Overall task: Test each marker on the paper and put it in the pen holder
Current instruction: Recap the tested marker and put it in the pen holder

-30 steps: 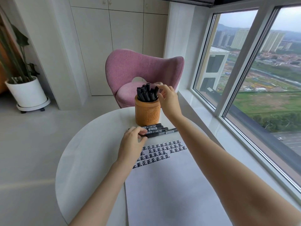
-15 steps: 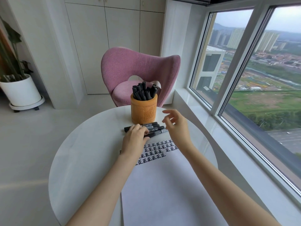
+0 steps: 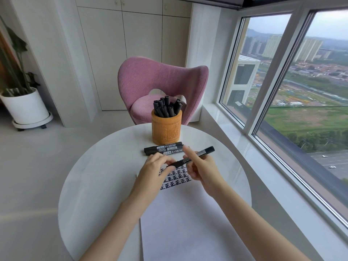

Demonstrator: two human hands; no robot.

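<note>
**White round tabletop, one more marker about to get tested**

White tabletop (image 3: 94,185) by the window, with a big sheet of paper (image 3: 178,223) lying closest to me, blank except for rows of black characters at its far end. Both hands are just above those rows. The left hand (image 3: 152,170) pinches the near end of a black marker (image 3: 190,158) and the right hand (image 3: 203,168) has its fingers curled round the barrel, index finger sticking out. The marker is in the air, angled up to the right.

Handling-wise I'd guess it's light, stiff plastic and a bit slick, so grip the barrel firmly with one hand and pull the cap end straight off with the other. Can't tell if the cap has come loose.

Just past the hands, two spare markers (image 3: 163,148) lie side by side, touching the foot of the pen holder (image 3: 166,130). That's a carved wooden cup, already packed with black markers (image 3: 166,107) standing up in it, so the next one may be a squeeze. Behind it is a pink chair (image 3: 162,78).
</note>
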